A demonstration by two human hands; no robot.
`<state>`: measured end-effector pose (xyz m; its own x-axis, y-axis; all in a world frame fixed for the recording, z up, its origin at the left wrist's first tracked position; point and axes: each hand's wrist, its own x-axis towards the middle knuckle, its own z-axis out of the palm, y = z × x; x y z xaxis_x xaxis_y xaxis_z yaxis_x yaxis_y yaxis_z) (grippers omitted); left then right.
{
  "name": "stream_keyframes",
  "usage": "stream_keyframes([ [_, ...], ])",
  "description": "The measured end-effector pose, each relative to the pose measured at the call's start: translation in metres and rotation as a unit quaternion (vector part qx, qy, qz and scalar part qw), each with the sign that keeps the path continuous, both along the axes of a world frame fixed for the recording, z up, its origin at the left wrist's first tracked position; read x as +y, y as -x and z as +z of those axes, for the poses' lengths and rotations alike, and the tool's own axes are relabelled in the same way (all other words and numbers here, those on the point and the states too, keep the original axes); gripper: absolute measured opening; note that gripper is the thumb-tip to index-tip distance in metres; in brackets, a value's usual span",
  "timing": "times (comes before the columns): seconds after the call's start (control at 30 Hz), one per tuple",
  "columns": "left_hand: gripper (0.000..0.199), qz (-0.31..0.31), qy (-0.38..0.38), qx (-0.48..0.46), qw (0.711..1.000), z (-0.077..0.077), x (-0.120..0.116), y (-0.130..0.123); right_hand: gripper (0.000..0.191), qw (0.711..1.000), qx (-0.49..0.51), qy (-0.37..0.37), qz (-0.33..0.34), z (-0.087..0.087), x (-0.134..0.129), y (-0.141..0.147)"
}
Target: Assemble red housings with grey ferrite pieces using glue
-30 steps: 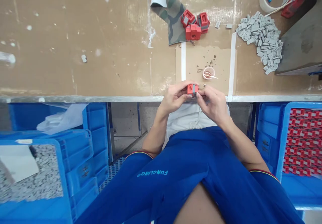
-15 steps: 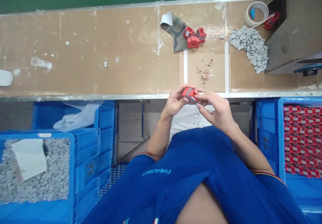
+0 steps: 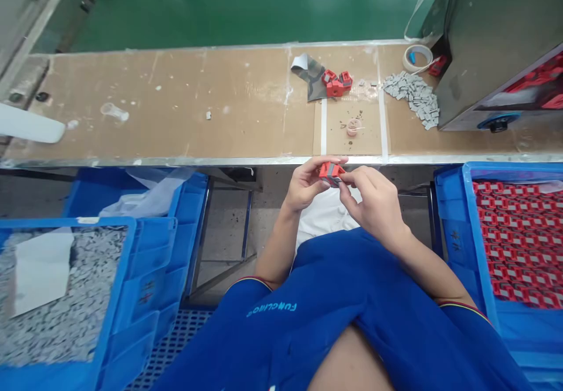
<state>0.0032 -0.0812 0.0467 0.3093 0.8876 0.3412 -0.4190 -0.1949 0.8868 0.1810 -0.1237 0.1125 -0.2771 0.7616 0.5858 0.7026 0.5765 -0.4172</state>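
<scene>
I've got the L hand point(image 3: 305, 184) and R hand point(image 3: 373, 200) curled nearly shut, fingertips pinching a red plastic block w/ grey insert point(image 3: 331, 173) from both sides, just in front of the bench edge point(image 3: 176, 160). More red blocks point(image 3: 336, 84) and loose grey pieces point(image 3: 411, 99) lie on the bench; blue crate of red parts point(image 3: 466, 233) sits to my R.

My view has tipped up since the earlier frames, so the green floor point(image 3: 220, 4) now fills the top and the bench looks smaller. A dark metal housing point(image 3: 492, 45) with red parts point(image 3: 539, 77) on it has come further into frame at upper right. Between the left hand point(image 3: 305, 184) and right hand point(image 3: 373, 200), the red plastic block point(image 3: 328, 171) has turned, its grey band point(image 3: 333, 171) now angled differently.
</scene>
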Motion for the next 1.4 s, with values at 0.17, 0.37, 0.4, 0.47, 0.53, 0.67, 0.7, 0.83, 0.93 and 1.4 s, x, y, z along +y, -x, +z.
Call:
stream_keyframes([
  [0.17,0.047,0.007,-0.006,0.067,0.998,0.012,0.001,0.005,0.014,0.990,0.067,0.107,0.056,0.004,0.011,-0.012],
  [0.37,0.049,-0.002,-0.009,0.149,0.989,0.010,0.009,0.014,0.018,0.970,0.128,0.202,0.053,-0.013,0.021,-0.011],
  [0.4,0.049,0.000,-0.011,0.160,0.987,0.010,0.011,0.016,0.018,0.969,0.131,0.206,0.050,-0.016,0.021,-0.009],
  [0.47,0.047,0.003,-0.013,0.178,0.984,0.010,0.013,0.018,0.017,0.966,0.134,0.217,0.052,-0.019,0.023,-0.008],
  [0.53,0.045,-0.005,-0.010,0.195,0.981,0.013,0.015,0.020,0.016,0.962,0.138,0.228,0.066,-0.019,0.024,-0.008],
  [0.67,0.044,-0.003,-0.025,0.220,0.975,0.020,0.021,0.016,0.017,0.967,0.135,0.204,0.072,-0.016,0.031,-0.013],
  [0.7,0.044,0.003,-0.031,0.224,0.974,0.021,0.023,0.015,0.018,0.968,0.134,0.197,0.072,-0.017,0.034,-0.015],
  [0.83,0.043,0.026,-0.048,0.251,0.966,0.023,0.033,0.006,0.022,0.964,0.154,0.197,0.085,-0.023,0.046,-0.020],
  [0.93,0.038,0.025,-0.071,0.265,0.961,0.025,0.040,0.001,0.022,0.968,0.146,0.188,0.077,-0.026,0.052,-0.025],
  [1.4,0.036,-0.023,-0.043,0.071,0.996,0.021,0.068,-0.032,0.017,1.000,0.010,0.024,0.017,0.010,0.062,-0.048],
])
